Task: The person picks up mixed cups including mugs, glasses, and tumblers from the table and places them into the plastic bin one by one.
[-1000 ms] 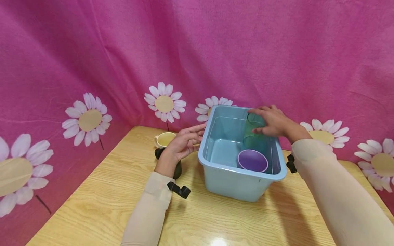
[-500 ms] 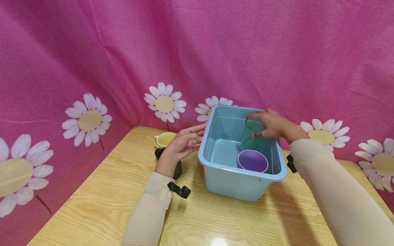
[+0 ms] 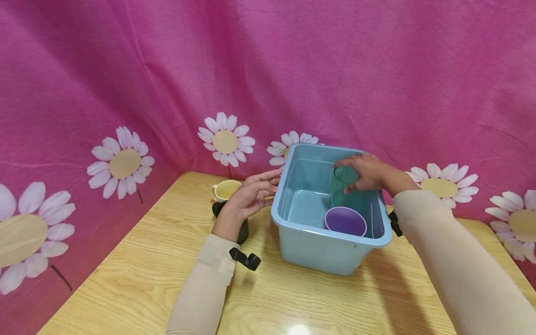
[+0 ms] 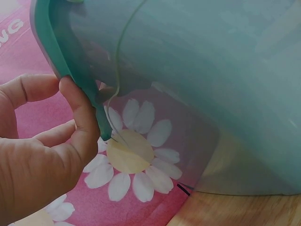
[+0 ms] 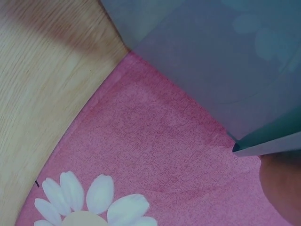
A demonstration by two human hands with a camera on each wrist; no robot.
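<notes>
A blue plastic basin (image 3: 322, 249) stands on the table. My right hand (image 3: 366, 173) reaches over its far right side, fingers and thumb around the upper part of a clear green cup (image 3: 338, 188). The cup stands inside the basin, behind a purple bowl (image 3: 345, 222) that sits near the front right corner. My left hand (image 3: 252, 195) is at the basin's left side, relaxed fingers touching the rim from outside. In the left wrist view, fingertips of the left hand (image 4: 51, 146) meet the basin's rim (image 4: 59, 52). The right wrist view shows only part of a finger beneath the rim.
A yellow cup (image 3: 226, 190) with a handle stands at the table's back left. A dark object (image 3: 243, 231) is partly hidden behind the left wrist. A pink curtain (image 3: 259, 70) with daisies hangs behind the wooden table (image 3: 167, 242).
My right hand has lowered the green cup deeper into the basin, close behind the purple bowl. The left hand stays at the rim.
</notes>
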